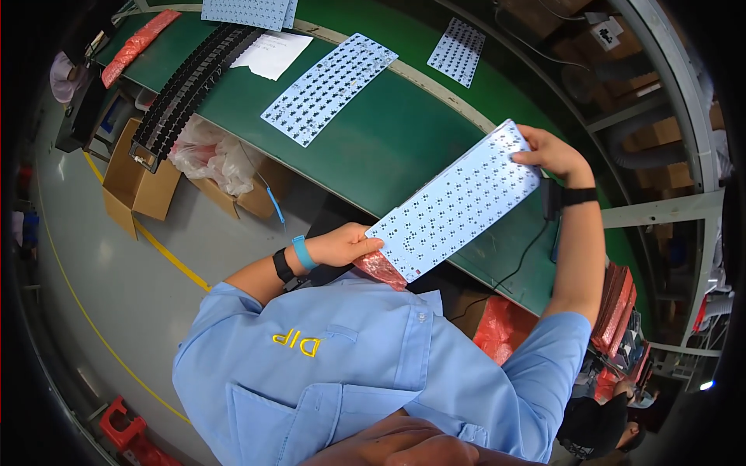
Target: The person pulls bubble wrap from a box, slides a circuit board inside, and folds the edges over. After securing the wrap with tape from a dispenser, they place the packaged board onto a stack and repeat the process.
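Observation:
Between my two hands is a white keyboard circuit board (454, 203) with rows of small dark marks, held tilted over the near edge of the green bench. My left hand (342, 245) grips its lower left corner, thumb on top. At the far upper right corner my right hand (553, 155) has its thumb on the face and its fingers behind. A second edge shows along the board's upper side; I cannot tell whether another board lies beneath. Pink bubble wrap (381, 269) hangs under the left end, partly hidden by the board.
Another keyboard circuit board (330, 89) lies on the green bench (342, 167), and one more (457, 52) sits beyond the pale rail. A black slotted rack (190, 89) stands at the left. Cardboard boxes (140, 182) are below it. Red wrapped packs (616, 311) lie right.

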A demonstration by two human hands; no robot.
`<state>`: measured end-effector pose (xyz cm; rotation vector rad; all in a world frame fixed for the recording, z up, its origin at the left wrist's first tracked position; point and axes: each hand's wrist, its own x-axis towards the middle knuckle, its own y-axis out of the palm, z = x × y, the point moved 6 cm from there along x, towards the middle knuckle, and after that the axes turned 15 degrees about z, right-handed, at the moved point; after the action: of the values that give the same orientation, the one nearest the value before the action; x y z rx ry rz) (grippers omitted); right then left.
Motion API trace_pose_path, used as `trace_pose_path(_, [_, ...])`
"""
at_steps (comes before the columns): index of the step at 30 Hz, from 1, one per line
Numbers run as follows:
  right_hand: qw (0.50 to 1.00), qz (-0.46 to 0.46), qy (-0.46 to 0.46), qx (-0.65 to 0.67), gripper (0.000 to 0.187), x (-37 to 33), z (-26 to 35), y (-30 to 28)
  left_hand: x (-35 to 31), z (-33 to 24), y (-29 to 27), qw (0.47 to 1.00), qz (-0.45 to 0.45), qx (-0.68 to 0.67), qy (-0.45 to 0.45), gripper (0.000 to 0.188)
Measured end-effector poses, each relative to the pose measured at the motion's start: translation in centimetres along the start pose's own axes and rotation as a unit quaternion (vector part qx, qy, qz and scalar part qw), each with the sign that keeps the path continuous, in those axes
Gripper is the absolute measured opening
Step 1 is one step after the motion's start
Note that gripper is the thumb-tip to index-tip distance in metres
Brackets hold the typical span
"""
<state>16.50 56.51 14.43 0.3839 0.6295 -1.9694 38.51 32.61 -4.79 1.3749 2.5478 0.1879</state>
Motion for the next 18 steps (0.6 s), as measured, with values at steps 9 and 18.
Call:
trace_pose_path(9, [0.975,-0.194,-0.067,-0.087,0.048,-16.2,9.9,-0.4,3.7,0.7,1.3,0.993,0.089,0.069,-0.018,0.032])
trace_pose_path(18, [0.787,-0.406,0.046,-0.462,0.038,-21.2,11.1,2.4,7.0,1.7,3.0,0.990,0.103,-0.068,-0.061,0.022])
